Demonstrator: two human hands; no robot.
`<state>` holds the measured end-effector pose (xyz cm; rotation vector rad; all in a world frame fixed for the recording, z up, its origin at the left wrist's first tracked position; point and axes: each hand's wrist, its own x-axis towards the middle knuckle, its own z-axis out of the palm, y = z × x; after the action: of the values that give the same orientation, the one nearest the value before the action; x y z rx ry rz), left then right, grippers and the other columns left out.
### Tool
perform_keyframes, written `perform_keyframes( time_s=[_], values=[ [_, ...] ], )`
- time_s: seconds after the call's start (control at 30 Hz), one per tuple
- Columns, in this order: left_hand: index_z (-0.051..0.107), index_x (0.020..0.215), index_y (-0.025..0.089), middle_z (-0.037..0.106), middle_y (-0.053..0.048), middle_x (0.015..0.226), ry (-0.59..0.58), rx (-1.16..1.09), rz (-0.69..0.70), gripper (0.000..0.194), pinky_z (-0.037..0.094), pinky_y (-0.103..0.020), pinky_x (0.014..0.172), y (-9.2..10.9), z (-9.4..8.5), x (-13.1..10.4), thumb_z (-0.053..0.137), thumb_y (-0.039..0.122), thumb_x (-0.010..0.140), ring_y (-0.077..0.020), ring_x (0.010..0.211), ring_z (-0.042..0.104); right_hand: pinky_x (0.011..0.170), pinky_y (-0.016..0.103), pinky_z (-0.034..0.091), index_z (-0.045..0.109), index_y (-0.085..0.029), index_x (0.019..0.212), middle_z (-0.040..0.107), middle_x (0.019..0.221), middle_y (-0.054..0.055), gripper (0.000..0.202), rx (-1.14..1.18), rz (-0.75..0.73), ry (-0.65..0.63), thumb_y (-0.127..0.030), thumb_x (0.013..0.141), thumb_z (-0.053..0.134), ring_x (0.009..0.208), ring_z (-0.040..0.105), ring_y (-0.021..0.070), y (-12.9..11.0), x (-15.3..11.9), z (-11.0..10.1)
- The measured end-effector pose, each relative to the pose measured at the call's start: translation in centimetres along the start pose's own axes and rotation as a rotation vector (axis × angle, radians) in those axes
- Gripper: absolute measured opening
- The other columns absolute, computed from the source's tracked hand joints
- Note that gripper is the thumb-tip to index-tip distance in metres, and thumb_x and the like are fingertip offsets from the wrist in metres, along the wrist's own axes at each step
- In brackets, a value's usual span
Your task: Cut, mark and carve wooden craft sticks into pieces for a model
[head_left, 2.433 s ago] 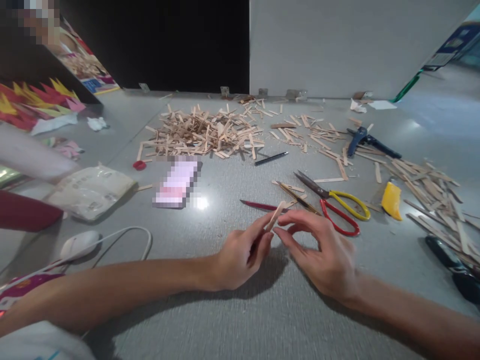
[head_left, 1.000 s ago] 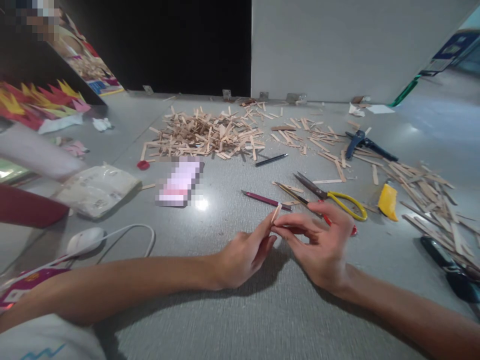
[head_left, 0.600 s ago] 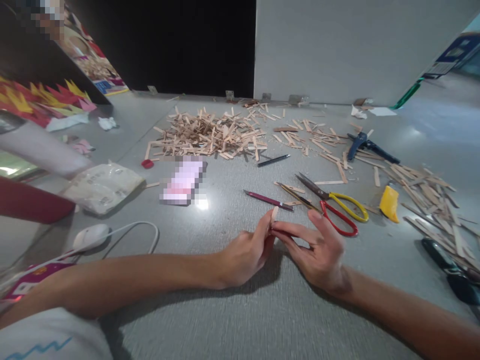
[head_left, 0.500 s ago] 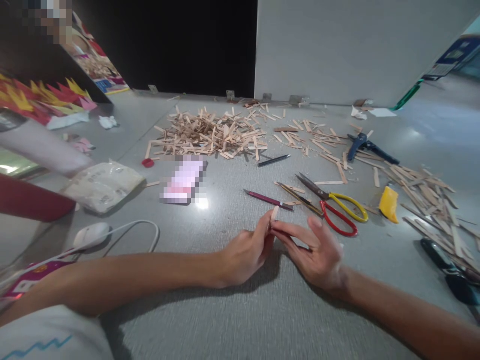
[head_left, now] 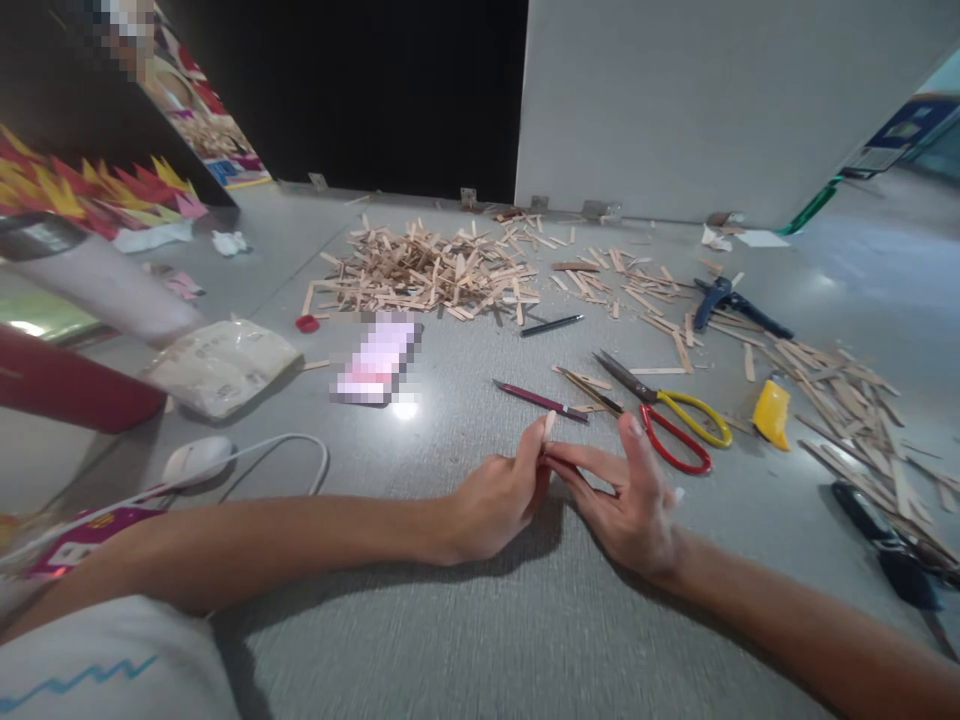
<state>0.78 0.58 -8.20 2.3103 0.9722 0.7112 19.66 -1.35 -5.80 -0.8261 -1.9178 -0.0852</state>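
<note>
My left hand [head_left: 499, 500] is closed, pinching a short piece of wooden craft stick [head_left: 550, 424] whose pale end sticks up between thumb and fingers. The rest of the piece is hidden by the fingers. My right hand [head_left: 626, 500] reaches in from the other side, its fingertips touching the left fingertips and its thumb raised well apart. A small whitish bit shows at the back edge of the right hand; I cannot tell what it is. Just beyond the hands lie a dark red craft knife [head_left: 536, 399], a yellow-and-black pen-like tool [head_left: 589, 388] and scissors [head_left: 660, 400] with red and yellow handles.
A heap of wooden sticks [head_left: 427, 270] lies at the back, with more sticks [head_left: 847, 400] at right. Around them are a black pen [head_left: 552, 325], blue cutter [head_left: 739, 305], yellow tool [head_left: 772, 412], phone [head_left: 379, 360], plastic packet [head_left: 225, 365], white charger [head_left: 199, 460] and red bottle [head_left: 75, 380].
The view has shifted slightly. My right thumb stands a little more upright, while both hands stay together around the craft stick.
</note>
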Motion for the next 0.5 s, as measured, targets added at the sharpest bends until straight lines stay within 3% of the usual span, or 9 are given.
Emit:
perform_keyframes(
  time_s=[0.2, 0.33, 0.5],
  values=[
    [0.015, 0.162, 0.015, 0.074, -0.003, 0.078, -0.026, 0.014, 0.02, 0.066, 0.051, -0.027, 0.052, -0.6, 0.2, -0.2, 0.044, 0.018, 0.103, -0.0206, 0.053, 0.069, 0.069, 0.027, 0.071, 0.013, -0.032, 0.175, 0.087, 0.095, 0.0, 0.095, -0.054, 0.09, 0.034, -0.011, 0.102, 0.07, 0.077, 0.085, 0.0188, -0.5, 0.4, 0.4],
    [0.015, 0.163, 0.017, 0.074, -0.003, 0.081, -0.026, 0.006, 0.014, 0.067, 0.052, -0.026, 0.054, -0.8, 0.5, -0.1, 0.046, 0.021, 0.104, -0.0183, 0.053, 0.067, 0.077, 0.032, 0.071, 0.012, -0.035, 0.174, 0.086, 0.095, -0.002, 0.089, -0.002, 0.233, -0.008, -0.013, 0.105, 0.063, 0.082, 0.085, 0.0193, -0.8, 1.0, 0.5],
    [0.014, 0.163, 0.018, 0.076, -0.006, 0.086, -0.032, 0.028, 0.005, 0.064, 0.055, -0.029, 0.056, -0.6, 0.5, 0.2, 0.043, 0.022, 0.107, -0.0205, 0.056, 0.07, 0.082, 0.04, 0.071, 0.019, -0.031, 0.171, 0.085, 0.091, -0.001, 0.084, 0.051, 0.42, -0.104, -0.014, 0.1, 0.061, 0.083, 0.085, 0.0222, -0.8, 1.5, 0.0]
  ],
)
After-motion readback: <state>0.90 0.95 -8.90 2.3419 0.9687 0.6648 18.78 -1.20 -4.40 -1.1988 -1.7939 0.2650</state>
